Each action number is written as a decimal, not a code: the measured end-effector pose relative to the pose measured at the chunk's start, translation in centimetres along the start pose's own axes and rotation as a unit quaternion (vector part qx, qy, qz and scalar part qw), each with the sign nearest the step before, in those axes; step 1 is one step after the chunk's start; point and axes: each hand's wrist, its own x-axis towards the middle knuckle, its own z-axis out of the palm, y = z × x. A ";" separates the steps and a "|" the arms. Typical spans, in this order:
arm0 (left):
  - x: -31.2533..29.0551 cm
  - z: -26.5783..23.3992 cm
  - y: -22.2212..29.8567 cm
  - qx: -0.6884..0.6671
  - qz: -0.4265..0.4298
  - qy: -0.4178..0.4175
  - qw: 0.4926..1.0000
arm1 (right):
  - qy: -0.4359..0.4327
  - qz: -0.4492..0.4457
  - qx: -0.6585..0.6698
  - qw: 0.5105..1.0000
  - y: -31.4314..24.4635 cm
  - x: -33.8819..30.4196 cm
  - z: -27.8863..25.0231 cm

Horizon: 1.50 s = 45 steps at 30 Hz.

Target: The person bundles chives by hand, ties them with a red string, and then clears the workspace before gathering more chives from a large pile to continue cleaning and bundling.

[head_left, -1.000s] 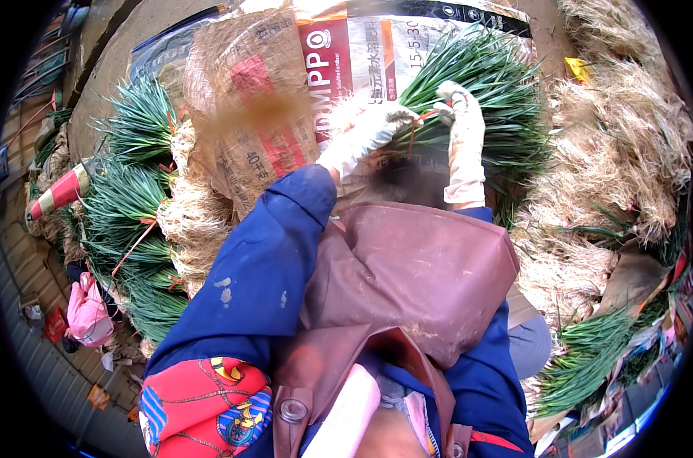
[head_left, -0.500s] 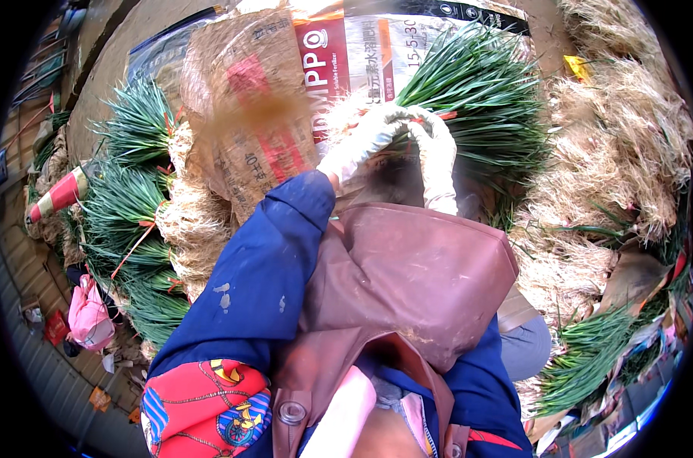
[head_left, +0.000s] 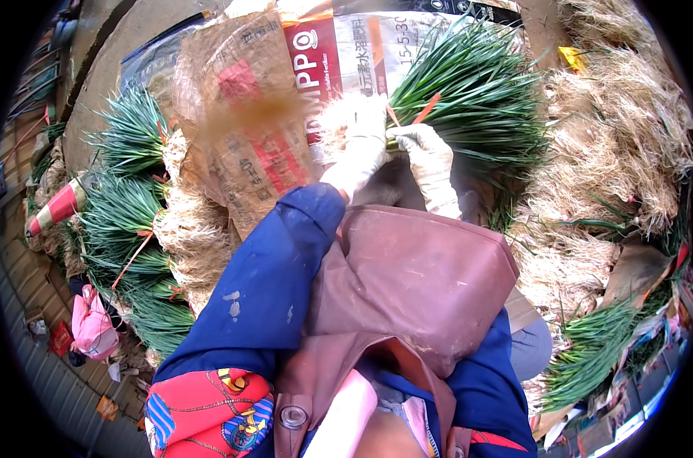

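Observation:
A thick bundle of green onion seedlings [head_left: 476,95] lies across flattened sacks in front of me, leaves to the right and pale roots [head_left: 333,126] to the left. My left hand [head_left: 365,136], in a whitish glove, is closed round the bundle beside the roots. An orange tie [head_left: 427,108] goes over the bundle, one end sticking up among the leaves. My right hand [head_left: 423,153], gloved too, has its fingertips pinched at the near side of the bundle, where the strip runs down to them. The bundle's underside is hidden.
Tied bundles of seedlings [head_left: 125,206] are stacked at the left, roots inward. A large heap of seedlings with dry roots [head_left: 614,145] fills the right side. More loose green leaves [head_left: 591,355] lie at the lower right. A brown apron [head_left: 415,282] covers my lap.
My hands have drawn apart: the left has turned to lie upright over the root end, while the right has lowered slightly. The orange tie's end now stands up above the leaves.

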 end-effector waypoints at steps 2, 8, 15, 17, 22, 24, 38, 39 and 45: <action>-0.2 0.0 -1.1 -0.039 -0.017 -0.029 0.999 | -0.034 -0.060 -0.107 0.992 -0.4 -2.6 -1.0; 1.4 0.7 -2.9 -0.105 -0.031 -0.077 0.991 | -0.205 0.153 -0.024 0.966 5.8 -9.2 -5.3; 1.4 0.8 -3.4 -0.041 -0.017 -0.064 0.997 | 0.059 0.095 -0.112 0.987 1.8 -7.1 -3.2; 1.8 0.7 -2.9 -0.017 -0.003 -0.055 0.998 | 0.077 0.080 -0.170 0.979 3.5 -6.1 -3.4; 2.1 0.4 -2.2 0.029 0.025 -0.061 0.997 | -0.040 0.174 -0.168 0.970 8.4 -5.3 -1.3; 2.5 0.0 -2.9 0.017 0.026 -0.092 0.995 | -0.084 0.201 -0.136 0.967 7.9 -4.7 -0.6; 0.0 6.7 -11.5 -0.303 -0.222 -0.118 0.919 | -0.108 0.275 0.119 0.948 4.9 -4.6 -0.8; 0.3 6.0 -10.5 -0.254 -0.192 -0.115 0.941 | -0.103 0.274 0.111 0.950 4.9 -4.7 -1.0; -1.9 2.9 -5.6 0.014 -0.088 0.070 0.994 | -0.096 0.274 0.108 0.951 6.0 -5.0 -0.2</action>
